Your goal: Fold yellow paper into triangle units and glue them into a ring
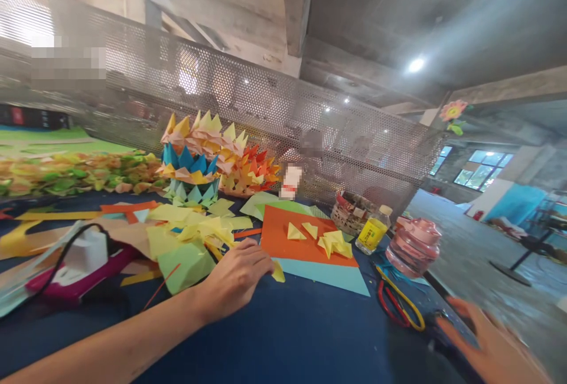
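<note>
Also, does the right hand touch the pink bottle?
Apart. The head view shows the right hand, though blurred, lower and farther right than the pink bottle, with a visible gap between them.

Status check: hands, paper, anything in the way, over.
Left hand at yellow paper piece, grip unclear. Right hand blurred, by dark object. Red loop, yellow loop nearby.

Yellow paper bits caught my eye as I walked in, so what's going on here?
The person's left hand is at a small yellow piece on the blue table. The right hand, blurred, is at a dark object near the edge; its grip is unclear. Folded yellow pieces lie on an orange sheet.
</note>
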A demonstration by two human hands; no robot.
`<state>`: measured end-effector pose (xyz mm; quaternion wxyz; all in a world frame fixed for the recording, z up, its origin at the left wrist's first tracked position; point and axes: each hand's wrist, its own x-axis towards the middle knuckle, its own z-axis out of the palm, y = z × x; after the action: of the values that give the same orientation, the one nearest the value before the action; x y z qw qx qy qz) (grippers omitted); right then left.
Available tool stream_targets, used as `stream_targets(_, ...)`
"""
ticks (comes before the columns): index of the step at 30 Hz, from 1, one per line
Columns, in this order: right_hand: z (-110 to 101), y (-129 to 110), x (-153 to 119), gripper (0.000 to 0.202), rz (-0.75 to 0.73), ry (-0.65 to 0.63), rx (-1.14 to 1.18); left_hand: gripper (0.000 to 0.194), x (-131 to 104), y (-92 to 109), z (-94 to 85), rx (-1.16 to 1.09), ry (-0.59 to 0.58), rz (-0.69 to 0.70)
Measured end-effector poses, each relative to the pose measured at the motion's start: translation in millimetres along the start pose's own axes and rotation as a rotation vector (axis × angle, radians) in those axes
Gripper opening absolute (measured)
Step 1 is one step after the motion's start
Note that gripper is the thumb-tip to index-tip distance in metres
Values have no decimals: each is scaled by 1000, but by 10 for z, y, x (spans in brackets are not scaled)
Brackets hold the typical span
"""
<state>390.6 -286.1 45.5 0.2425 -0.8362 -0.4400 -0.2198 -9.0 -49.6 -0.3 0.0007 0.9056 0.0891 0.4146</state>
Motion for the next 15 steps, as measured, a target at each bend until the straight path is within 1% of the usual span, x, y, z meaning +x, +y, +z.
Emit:
stream_targets(2,-15,-608,110,41,-137,-154,170,24,4,7,-1,-13,-12,-1)
stream_targets(4,102,-1246,230,37,-278,-322,278,24,5,12,-6,-20,-21,-3)
stream_targets(6,338,-1798,346,32,-375,-417,329,24,1,14,-12,-20,-25,1)
stream_targets(8,632,-2207,452,29,-385,-462,260,23,-3,14,-18,-14,-28,8)
stream_targets(9,779,-2358,498,29,-375,-455,233,24,-4,14,-21,-10,-30,11)
stream_targets(11,1041,-2566,573,29,-357,-432,193,24,-2,12,-29,-5,-30,15)
stream_targets(13,1240,-2677,622,31,-334,-425,160,24,7,7,-37,0,-23,14)
stream_targets(15,1371,-2723,645,28,-322,-436,144,25,18,-2,-47,3,-15,3)
